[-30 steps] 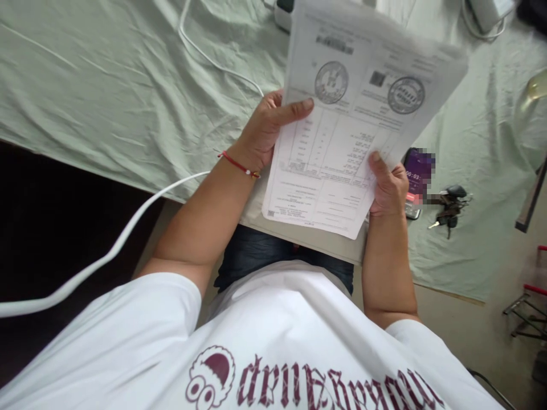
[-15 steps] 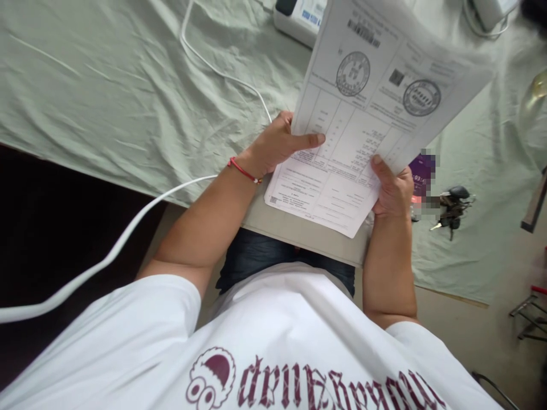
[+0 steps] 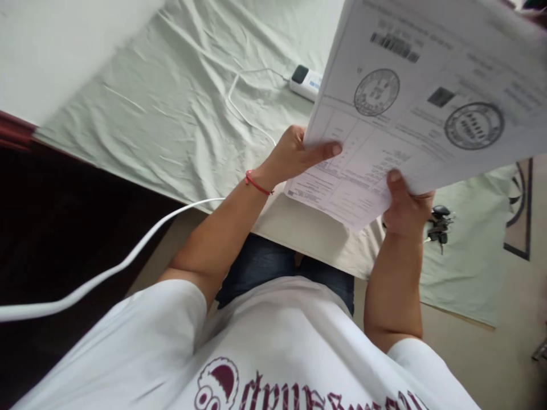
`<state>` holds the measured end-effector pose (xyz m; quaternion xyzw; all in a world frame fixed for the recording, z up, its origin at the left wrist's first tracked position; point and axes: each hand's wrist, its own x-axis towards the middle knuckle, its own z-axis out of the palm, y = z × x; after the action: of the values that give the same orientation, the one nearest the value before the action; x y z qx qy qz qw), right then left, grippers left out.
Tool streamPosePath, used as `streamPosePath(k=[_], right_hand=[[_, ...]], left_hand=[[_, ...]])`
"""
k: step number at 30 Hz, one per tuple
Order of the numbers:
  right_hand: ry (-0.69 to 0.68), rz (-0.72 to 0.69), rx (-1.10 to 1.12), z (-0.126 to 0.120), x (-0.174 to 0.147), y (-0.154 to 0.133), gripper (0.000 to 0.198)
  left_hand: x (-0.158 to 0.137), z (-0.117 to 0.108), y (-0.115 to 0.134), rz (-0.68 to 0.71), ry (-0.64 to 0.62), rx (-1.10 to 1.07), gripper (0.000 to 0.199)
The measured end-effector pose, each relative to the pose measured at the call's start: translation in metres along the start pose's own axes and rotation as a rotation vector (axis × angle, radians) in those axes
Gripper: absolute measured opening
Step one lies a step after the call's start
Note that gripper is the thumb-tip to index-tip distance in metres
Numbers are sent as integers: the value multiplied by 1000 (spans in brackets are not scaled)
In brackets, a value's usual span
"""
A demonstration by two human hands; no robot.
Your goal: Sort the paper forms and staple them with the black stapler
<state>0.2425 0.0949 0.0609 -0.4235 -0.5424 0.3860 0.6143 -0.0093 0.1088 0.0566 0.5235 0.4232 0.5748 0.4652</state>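
Observation:
Both hands hold up printed papers (image 3: 367,136), which look like a thin stack of sheets with round ink stamps, a barcode and a ruled table on the top page. My left hand (image 3: 307,151), with a red string bracelet (image 3: 257,183) at the wrist, grips the left edge, thumb over the page and fingers behind. On the lower right edge, my right hand (image 3: 408,205) pinches the sheets the same way. The papers are tilted up off the table, and their far right part runs out of view.
A green cloth (image 3: 179,114) covers the table. Beyond the papers lies a white device (image 3: 305,82) with a dark end and a cord. A bunch of keys (image 3: 440,225) rests right of my right hand. A thick white cable (image 3: 128,259) crosses at left.
The papers have come up closer to the camera and shifted right, with both hands still on them. The view has turned, and the phone near the keys is no longer visible.

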Motion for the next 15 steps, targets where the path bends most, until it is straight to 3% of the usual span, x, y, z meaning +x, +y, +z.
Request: streamPosePath(k=[3, 6, 9, 15], right_hand=[[20, -102, -11, -7, -2, -12, 42], [-32, -67, -34, -14, -8, -10, 46], [-112, 44, -36, -18, -17, -5, 47], [-94, 187, 30, -18, -27, -7, 50]], left_hand=[[-4, -6, 13, 118, -130, 137, 49], [-11, -13, 8, 168, -170, 158, 59], [-20, -14, -5, 105, -231, 99, 59], [-35, -16, -4, 3, -265, 48, 50]])
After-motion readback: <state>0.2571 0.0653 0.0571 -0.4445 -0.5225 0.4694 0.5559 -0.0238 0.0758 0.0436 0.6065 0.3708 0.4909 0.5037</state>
